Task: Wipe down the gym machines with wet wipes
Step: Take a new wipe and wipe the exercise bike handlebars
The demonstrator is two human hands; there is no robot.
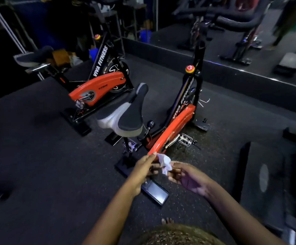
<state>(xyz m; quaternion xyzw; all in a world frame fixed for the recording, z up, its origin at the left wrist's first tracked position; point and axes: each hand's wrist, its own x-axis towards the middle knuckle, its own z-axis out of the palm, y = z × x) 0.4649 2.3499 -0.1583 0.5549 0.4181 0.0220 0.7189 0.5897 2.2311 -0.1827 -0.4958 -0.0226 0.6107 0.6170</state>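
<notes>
A crumpled white wet wipe (164,163) hangs between my two hands, low in the middle of the view. My left hand (143,169) pinches its upper edge with the fingertips. My right hand (187,177) lies palm up, its fingers touching the wipe's lower part. Both hands hover just in front of the rear tip of the near spin bike's orange chain guard (174,129). That bike's black and grey saddle (126,114) stands to the upper left of my hands. A second black and orange spin bike (97,85) stands further back on the left.
The dark rubber floor (37,165) spreads to the left. The near bike's rear foot bar (154,191) lies right under my hands. A wall mirror (240,32) runs along the back right. A dark machine base (262,174) sits at the right. My bare toes (167,221) show below.
</notes>
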